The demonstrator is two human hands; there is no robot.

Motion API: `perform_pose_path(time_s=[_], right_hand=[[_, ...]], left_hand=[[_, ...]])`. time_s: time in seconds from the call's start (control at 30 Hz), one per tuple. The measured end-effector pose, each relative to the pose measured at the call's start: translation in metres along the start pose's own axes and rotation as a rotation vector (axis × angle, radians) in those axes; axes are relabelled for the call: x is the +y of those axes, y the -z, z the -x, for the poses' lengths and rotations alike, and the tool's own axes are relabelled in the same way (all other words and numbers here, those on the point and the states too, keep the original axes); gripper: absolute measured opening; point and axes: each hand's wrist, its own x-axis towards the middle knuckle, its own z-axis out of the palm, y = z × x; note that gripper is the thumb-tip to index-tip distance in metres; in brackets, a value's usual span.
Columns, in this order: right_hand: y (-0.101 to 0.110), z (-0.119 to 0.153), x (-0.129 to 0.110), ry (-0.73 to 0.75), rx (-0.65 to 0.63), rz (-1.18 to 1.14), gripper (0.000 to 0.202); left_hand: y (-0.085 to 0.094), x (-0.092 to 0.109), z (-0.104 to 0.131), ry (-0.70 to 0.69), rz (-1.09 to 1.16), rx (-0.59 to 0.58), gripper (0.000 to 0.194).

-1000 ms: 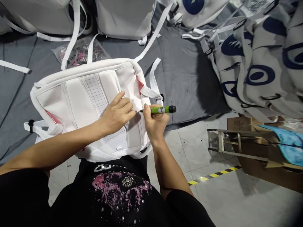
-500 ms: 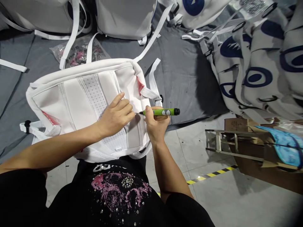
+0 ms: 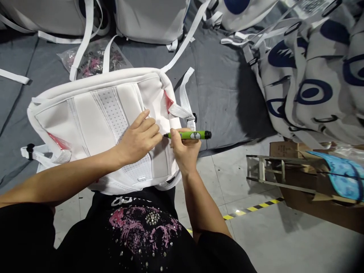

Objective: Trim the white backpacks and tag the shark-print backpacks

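A white backpack (image 3: 87, 125) lies back panel up across the table edge, against my body. My left hand (image 3: 139, 138) rests on it right of the dotted mesh strip, fingers curled and seemingly gripping the fabric; the fingertips are partly hidden. In my right hand (image 3: 186, 153) is a green marker (image 3: 187, 135), uncapped at the left end, held between thumb and fingers. Its dark tip is close beside my left fingers, over the backpack. Whether it touches the cloth I cannot tell. Red patches show at two of the backpack's corners.
A grey cloth (image 3: 218, 94) covers the table. More white bags (image 3: 150, 19) stand at the back, and several with blue eye patterns (image 3: 314, 91) are at the right. A clear plastic bag (image 3: 93, 58) lies behind the backpack. A cardboard box (image 3: 309, 204) and metal ladder-like frame (image 3: 263, 170) are lower right.
My right hand has moved slightly left, bringing the marker's tip closer to my left fingers. My left hand stays in place on the backpack.
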Motion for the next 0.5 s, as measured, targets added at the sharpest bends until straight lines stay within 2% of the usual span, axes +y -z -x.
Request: perform_pose_path(time_s=[0.13,0.27,0.4,0.5], right_hand=[[0.0029,-0.0001,-0.0037,-0.115,-0.023,-0.087,0.033],[0.0042,0.0005,-0.0057,-0.164,-0.024,-0.134,0.035],[0.0022,0.0004,-0.0057,-0.162,-0.064,-0.127,0.036],[0.0021,0.0007,-0.0045,-0.135,-0.081,-0.13,0.035]], left_hand=[[0.0009,-0.0001,-0.0006,-0.001,0.007,-0.007,0.023],[0.0015,-0.0003,-0.0005,-0.015,-0.004,0.025,0.023],[0.0005,-0.0005,-0.0002,-0.047,-0.089,0.048,0.021],[0.003,-0.001,-0.0033,-0.047,-0.097,0.016,0.023]])
